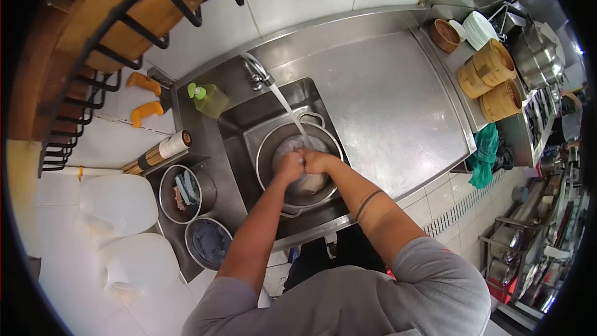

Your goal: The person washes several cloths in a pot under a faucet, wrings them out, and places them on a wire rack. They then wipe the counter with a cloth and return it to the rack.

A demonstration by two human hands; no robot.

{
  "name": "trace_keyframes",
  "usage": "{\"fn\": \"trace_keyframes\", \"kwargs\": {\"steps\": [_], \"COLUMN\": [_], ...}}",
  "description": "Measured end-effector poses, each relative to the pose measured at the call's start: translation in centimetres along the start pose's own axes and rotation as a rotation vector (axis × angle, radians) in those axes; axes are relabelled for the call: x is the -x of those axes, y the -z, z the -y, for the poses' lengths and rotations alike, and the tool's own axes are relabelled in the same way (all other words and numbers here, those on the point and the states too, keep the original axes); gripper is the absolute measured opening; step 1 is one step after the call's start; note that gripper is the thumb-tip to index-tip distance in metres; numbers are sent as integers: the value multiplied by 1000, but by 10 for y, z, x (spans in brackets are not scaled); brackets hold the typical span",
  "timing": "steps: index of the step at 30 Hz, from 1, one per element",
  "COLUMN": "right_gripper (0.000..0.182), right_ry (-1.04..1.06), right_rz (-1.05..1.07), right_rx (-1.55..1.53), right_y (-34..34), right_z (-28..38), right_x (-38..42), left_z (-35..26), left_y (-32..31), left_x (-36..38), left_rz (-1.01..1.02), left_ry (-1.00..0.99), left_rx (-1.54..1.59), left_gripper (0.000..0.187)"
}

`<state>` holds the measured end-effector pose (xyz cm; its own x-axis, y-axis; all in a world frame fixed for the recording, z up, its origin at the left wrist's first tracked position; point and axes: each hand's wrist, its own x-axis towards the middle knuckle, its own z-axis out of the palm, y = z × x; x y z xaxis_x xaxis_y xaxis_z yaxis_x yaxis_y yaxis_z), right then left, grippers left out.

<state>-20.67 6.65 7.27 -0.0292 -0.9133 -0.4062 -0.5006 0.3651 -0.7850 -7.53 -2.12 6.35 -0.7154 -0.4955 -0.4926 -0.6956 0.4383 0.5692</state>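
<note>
A large metal pot (263, 157) with loop handles stands in the steel sink (236, 130). Water runs from the tap (258, 74) into it. Over the pot, my left hand (290, 167) and my right hand (316, 160) are closed and pressed together. Both seem to grip a pale, wet, cloth-like item (312, 183), whose exact nature is unclear. My fingertips are partly hidden by the hands and the water.
A green soap bottle (212, 101) stands behind the sink's left side. Two pots (166, 196) (189, 242) with cloths sit at left, near white jugs (118, 202). Bamboo steamers (488, 74) and white plates (479, 30) stand at right, above a green bag (484, 155).
</note>
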Motion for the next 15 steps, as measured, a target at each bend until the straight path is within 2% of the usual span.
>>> {"fn": "trace_keyframes", "kwargs": {"steps": [1,3,4,5,7,9,10,11,13,14,15], "right_gripper": [58,59,60,60,59,59,59,59,53,51,51], "right_ry": [8,-69,-81,-74,-184,-150,-124,-118,120,218,221], "right_rz": [-4,97,68,60,-202,-262,-317,-322,-406,-452,-455], "right_rx": [-2,-287,-138,-140,120,135,142,152,22,-199,-183], "right_y": [6,13,24,22,27,36,43,50,63,63,68], "right_z": [1,5,27,35,53,88,107,125,152,149,154], "right_x": [-1,-2,11,14,15,28,38,51,71,73,82], "left_z": [-4,-31,-43,-47,-22,3,4,2,-2,-9,-34], "left_y": [23,76,95,107,109,95,91,78,54,50,61], "left_x": [12,58,77,93,98,97,97,99,81,75,79], "left_rz": [-49,-208,-325,-442,-468,-453,-315,-373,-635,-647,-541], "left_ry": [-20,6,-41,-90,-88,-47,-77,-129,-313,-318,-243], "left_rx": [318,758,894,1031,1053,340,300,34,-210,-201,526], "left_gripper": [31,33,31,31,36,46,58,70,68,68,58]}}
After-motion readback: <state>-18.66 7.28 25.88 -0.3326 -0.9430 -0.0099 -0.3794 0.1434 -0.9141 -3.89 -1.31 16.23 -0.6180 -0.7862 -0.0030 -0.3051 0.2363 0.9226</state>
